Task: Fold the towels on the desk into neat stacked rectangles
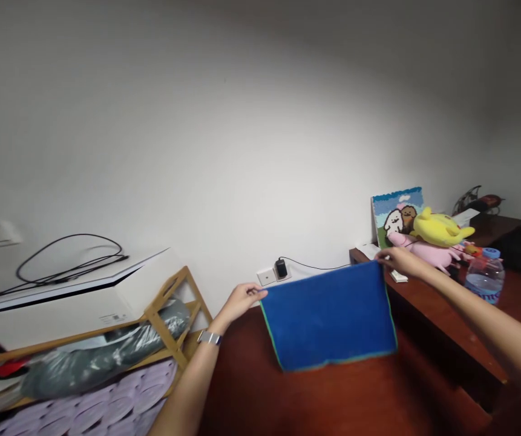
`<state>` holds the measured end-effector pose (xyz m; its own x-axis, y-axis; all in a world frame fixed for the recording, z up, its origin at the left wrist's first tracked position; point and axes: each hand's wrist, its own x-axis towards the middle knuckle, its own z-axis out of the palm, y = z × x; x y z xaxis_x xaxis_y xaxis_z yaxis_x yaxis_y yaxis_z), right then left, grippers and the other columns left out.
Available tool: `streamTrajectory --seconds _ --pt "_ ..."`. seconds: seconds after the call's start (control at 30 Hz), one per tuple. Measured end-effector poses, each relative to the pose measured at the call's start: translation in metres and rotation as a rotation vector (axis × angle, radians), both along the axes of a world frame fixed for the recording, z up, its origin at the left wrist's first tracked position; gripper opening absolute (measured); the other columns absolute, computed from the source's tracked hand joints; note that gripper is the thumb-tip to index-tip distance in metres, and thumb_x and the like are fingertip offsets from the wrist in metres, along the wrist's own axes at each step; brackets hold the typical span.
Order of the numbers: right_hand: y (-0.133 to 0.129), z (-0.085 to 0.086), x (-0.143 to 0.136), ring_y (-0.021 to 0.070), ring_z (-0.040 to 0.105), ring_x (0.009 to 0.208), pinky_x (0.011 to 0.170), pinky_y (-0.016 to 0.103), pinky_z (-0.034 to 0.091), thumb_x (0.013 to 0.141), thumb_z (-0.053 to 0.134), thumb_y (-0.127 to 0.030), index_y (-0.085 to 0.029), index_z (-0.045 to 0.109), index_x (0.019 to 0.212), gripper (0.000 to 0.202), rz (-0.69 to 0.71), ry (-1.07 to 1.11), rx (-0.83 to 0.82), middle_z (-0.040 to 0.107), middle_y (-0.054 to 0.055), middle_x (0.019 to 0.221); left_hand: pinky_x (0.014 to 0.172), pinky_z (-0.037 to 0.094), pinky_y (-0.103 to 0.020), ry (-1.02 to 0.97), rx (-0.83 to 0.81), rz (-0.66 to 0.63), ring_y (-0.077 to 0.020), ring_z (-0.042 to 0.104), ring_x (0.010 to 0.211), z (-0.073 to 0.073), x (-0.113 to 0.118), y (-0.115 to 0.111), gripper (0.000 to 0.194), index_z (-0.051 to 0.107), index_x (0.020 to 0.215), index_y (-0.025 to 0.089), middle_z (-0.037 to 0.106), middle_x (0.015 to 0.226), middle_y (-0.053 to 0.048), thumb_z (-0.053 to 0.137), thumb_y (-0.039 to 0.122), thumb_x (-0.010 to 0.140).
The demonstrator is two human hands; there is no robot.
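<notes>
Left hand (244,300) and right hand (391,260) pinch the top corners of a blue cloth (330,318), each grip closed, above a reddish-brown tabletop (251,369) beside a pale wall (224,151). Right of the cloth stands a capped water bottle (486,277), partly filled.

Matt blue cloth (328,318); smooth reddish wood table (333,399); glossy clear plastic bottle (485,277).

The glossy reddish-brown wooden tabletop (333,399) leaves passage at lower centre. The slatted light-wood rack (167,327) blocks the lower left; the clear blue-capped plastic bottle (485,277) and yellow plush toy (440,228) obstruct the right.
</notes>
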<state>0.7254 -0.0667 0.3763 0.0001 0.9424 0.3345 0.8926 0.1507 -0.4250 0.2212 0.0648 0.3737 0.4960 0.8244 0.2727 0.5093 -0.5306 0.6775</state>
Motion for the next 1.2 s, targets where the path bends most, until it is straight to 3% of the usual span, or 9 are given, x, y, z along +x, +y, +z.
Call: streamTrajectory --seconds 0.13,0.27,0.37,0.53,0.7,0.9,1.0,1.1,1.2 --pt "0.058 0.013 0.017 0.0179 0.072 0.083 0.080 0.026 0.052 0.097 0.053 -0.027 -0.018 0.077 0.105 0.027 -0.195 -0.133 0.135 0.080 0.008 0.091 0.072 0.047 -0.031 -0.034 0.138 0.113 -0.0204 0.064 0.075 0.005 0.033 0.050 0.041 0.076 0.081 0.017 0.076 0.080 -0.005 0.069 0.058 0.082" --pt "0.078 -0.031 0.023 0.0206 0.071 0.099 0.087 0.029 0.051 0.099 0.049 -0.024 -0.018 0.074 0.109 0.028 -0.331 -0.210 0.198 0.077 0.013 0.112 0.076 0.046 -0.032 -0.004 0.226 0.169 -0.0209 0.064 0.078 -0.031 0.051 0.066 0.032 0.076 0.086 0.018 0.077 0.085 -0.005 0.067 0.048 0.087" --pt "0.076 -0.100 0.018 0.0218 0.072 0.097 0.083 0.031 0.052 0.102 0.043 -0.021 -0.017 0.069 0.116 0.030 -0.429 -0.291 0.080 0.073 0.016 0.116 0.082 0.047 -0.034 0.029 0.288 0.166 -0.0234 0.065 0.087 -0.091 0.065 0.058 0.023 0.076 0.087 0.020 0.076 0.091 -0.006 0.067 0.041 0.089" --pt "0.056 -0.227 -0.008 0.0244 0.075 0.093 0.077 0.033 0.055 0.095 0.040 -0.005 -0.015 0.063 0.125 0.040 -0.518 -0.354 -0.226 0.068 0.020 0.127 0.090 0.044 -0.039 0.376 0.323 0.160 -0.0250 0.062 0.099 -0.228 0.091 0.017 0.019 0.075 0.093 0.021 0.073 0.101 -0.006 0.056 0.020 0.094" --pt "0.033 -0.298 -0.012 0.0255 0.077 0.093 0.077 0.033 0.056 0.090 0.032 0.003 -0.015 0.066 0.126 0.052 -0.525 -0.263 -0.405 0.071 0.019 0.125 0.089 0.043 -0.037 0.465 0.325 0.155 -0.0231 0.062 0.098 -0.318 0.096 -0.016 0.026 0.073 0.093 0.022 0.070 0.100 -0.004 0.050 0.009 0.094" --pt "0.036 -0.318 0.008 0.0297 0.073 0.109 0.099 0.041 0.050 0.095 0.029 -0.007 -0.014 0.056 0.142 0.054 -0.581 0.057 -0.476 0.069 0.022 0.130 0.096 0.046 -0.042 0.369 0.421 0.142 -0.0254 0.062 0.104 -0.312 0.100 -0.030 0.023 0.071 0.096 0.021 0.070 0.106 -0.007 0.051 0.010 0.090" --pt "0.051 -0.322 0.007 0.0323 0.072 0.111 0.099 0.046 0.051 0.103 0.023 -0.027 -0.011 0.041 0.155 0.057 -0.664 0.165 -0.516 0.069 0.024 0.129 0.112 0.042 -0.050 0.354 0.368 0.087 -0.0313 0.055 0.130 -0.306 0.126 -0.032 0.036 0.066 0.130 0.022 0.064 0.137 -0.012 0.057 0.028 0.095" --pt "0.066 -0.324 -0.002 0.0358 0.065 0.125 0.103 0.051 0.049 0.105 0.020 -0.047 -0.011 0.035 0.159 0.067 -0.743 0.274 -0.518 0.057 0.026 0.148 0.123 0.029 -0.058 0.408 0.271 -0.026 -0.0364 0.035 0.152 -0.317 0.156 -0.032 0.069 0.043 0.158 0.030 0.042 0.165 -0.009 0.060 0.054 0.096" --pt "0.070 -0.324 -0.012 0.0384 0.066 0.124 0.100 0.051 0.051 0.100 0.037 -0.053 -0.011 0.052 0.147 0.065 -0.769 0.371 -0.525 0.060 0.027 0.143 0.126 0.023 -0.061 0.454 0.185 -0.046 -0.0345 0.025 0.158 -0.333 0.169 -0.037 0.065 0.035 0.161 0.036 0.031 0.171 -0.003 0.047 0.058 0.102"
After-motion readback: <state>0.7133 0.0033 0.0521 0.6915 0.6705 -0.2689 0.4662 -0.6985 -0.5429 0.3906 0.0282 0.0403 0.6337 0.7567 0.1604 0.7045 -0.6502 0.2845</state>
